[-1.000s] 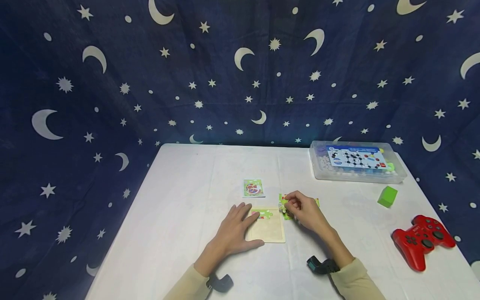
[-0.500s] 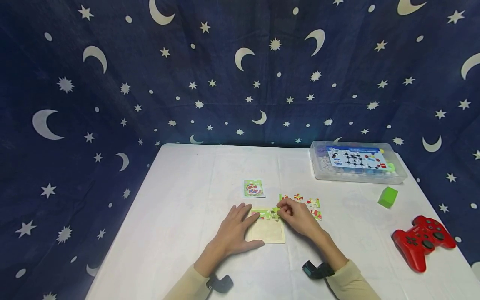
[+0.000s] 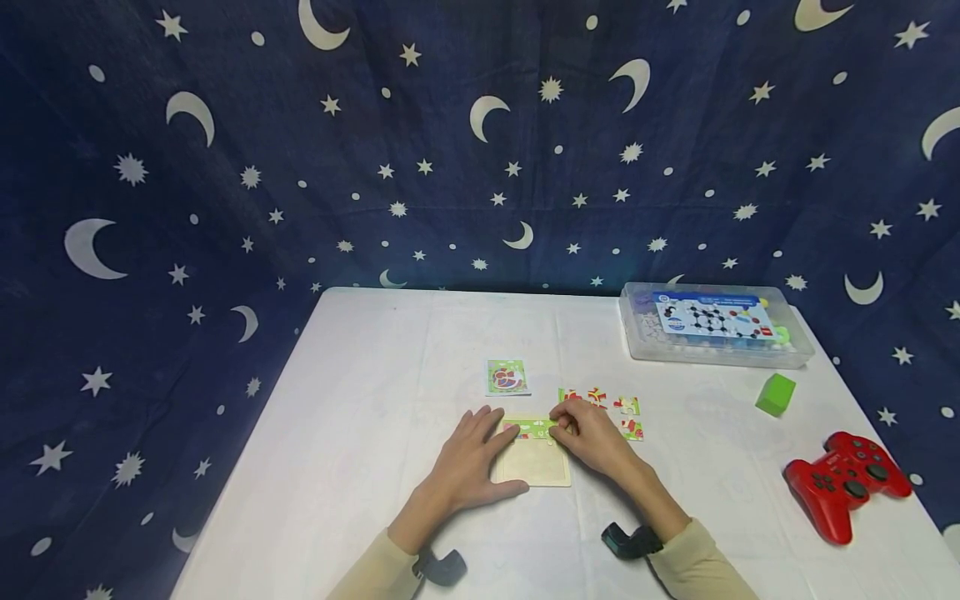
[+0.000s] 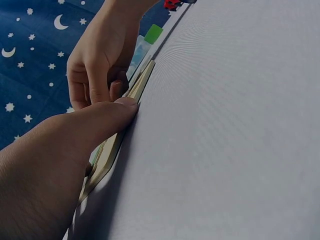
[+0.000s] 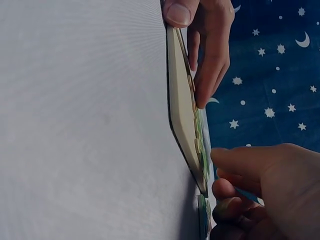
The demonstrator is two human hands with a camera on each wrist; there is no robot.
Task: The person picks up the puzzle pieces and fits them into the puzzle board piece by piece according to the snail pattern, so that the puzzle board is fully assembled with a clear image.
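My left hand rests with its fingers spread along the left side of a shallow wooden puzzle tray, and its thumb touches the near edge in the left wrist view. Two green puzzle pieces line the tray's far side. My right hand pinches the right-hand puzzle piece at the far right corner, mostly hidden under the fingertips. Right of the tray lie several loose puzzle pieces, partly covered by that hand. The right wrist view shows the tray edge-on.
A small picture card lies behind the tray. At the back right stands a clear plastic box with a molecule label. A green block and a red game controller sit on the right. A starry curtain hangs behind.
My right hand has picked up a puzzle piece from the loose ones, carried it left and set it against the first piece in the tray. My left hand has stayed put.
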